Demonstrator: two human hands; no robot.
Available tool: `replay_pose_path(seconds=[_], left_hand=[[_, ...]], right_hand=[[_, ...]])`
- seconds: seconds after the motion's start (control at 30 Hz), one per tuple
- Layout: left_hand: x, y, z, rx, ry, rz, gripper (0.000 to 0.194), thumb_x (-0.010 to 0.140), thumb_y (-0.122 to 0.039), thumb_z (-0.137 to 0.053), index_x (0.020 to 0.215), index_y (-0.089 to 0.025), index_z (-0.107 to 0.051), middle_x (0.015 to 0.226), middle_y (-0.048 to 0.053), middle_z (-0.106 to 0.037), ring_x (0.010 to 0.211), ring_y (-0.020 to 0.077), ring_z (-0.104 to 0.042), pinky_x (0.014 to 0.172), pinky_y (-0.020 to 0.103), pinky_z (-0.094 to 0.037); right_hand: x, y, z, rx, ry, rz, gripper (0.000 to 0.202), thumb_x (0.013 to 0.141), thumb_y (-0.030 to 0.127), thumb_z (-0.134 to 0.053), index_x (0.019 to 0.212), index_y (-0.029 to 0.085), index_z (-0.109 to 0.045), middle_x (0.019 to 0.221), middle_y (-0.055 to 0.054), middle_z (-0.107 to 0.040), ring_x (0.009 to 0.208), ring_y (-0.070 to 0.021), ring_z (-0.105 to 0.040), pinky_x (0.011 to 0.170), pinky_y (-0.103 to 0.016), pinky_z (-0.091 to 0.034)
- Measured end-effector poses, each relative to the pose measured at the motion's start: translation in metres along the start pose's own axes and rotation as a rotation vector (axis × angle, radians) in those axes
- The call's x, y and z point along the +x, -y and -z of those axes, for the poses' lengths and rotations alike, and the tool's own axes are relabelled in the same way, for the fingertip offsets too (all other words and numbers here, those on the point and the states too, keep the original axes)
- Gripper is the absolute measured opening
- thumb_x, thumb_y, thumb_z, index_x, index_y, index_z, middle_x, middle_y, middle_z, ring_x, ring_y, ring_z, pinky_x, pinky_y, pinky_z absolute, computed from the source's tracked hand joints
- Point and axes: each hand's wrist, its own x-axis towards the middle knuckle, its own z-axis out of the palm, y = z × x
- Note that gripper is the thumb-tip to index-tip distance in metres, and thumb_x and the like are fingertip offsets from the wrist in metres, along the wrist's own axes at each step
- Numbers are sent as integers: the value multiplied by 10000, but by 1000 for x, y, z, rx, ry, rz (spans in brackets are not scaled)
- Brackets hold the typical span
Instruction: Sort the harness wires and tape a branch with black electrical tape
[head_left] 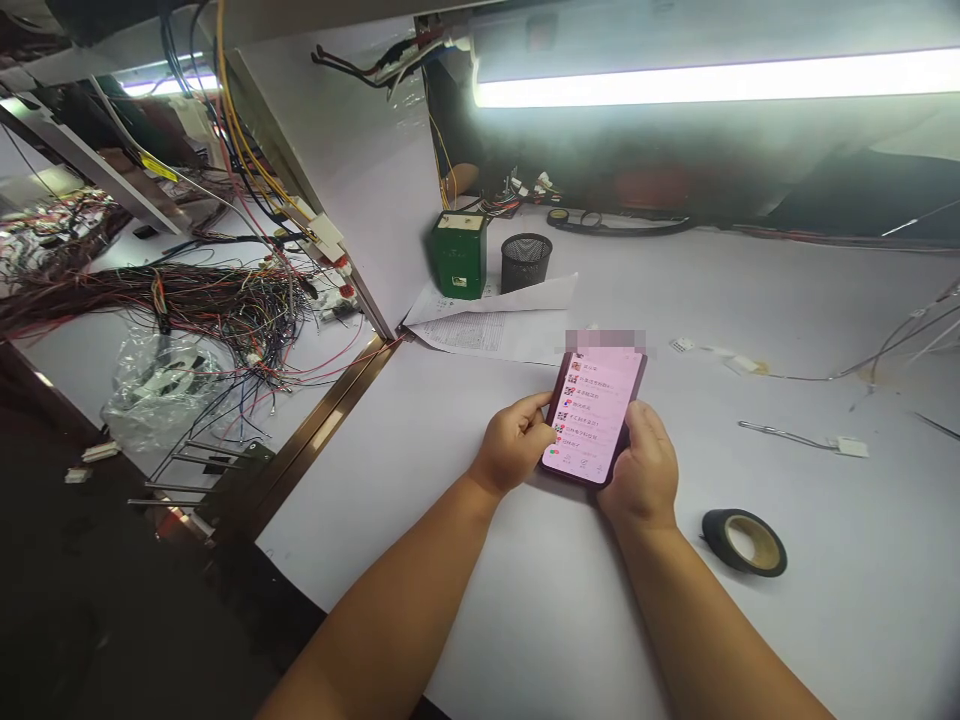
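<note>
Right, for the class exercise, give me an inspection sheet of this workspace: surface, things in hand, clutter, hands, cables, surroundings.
Surface: white tabletop, lit from above.
In hand: phone, screen on, showing a list; the top of the picture there is blurred out.
Clutter: tape roll right of the right forearm; green box, mesh cup and papers behind the phone.
Hands: left and right hold the phone's opposite sides.
Cables: short lead on the right; black cable along the back; large wire bundle on the left bench.
Surroundings: tube light on; partition on the left; plastic bag beyond it.
</note>
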Motion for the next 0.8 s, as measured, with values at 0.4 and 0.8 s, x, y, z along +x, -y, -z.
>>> replay_pose_path(seconds=[0.4, 0.8], left_hand=[[1, 4, -1, -68, -44, 55, 408, 717, -187, -532, 1103, -173, -665, 585, -30, -440, 562, 110, -378, 579, 245, -352], [0, 6, 0, 3, -24, 22, 445, 729, -174, -544, 1162, -204, -641, 601, -40, -379, 578, 106, -359, 552, 234, -319]], right_hand=[[-1, -2, 2, -17, 26, -5, 287, 840, 435, -585, 710, 192, -508, 702, 38, -501, 624, -112, -475, 554, -233, -407], [1, -2, 1, -40, 8, 9, 299, 840, 431, -582, 690, 187, -497, 697, 32, -500, 607, -107, -467, 521, -222, -397]])
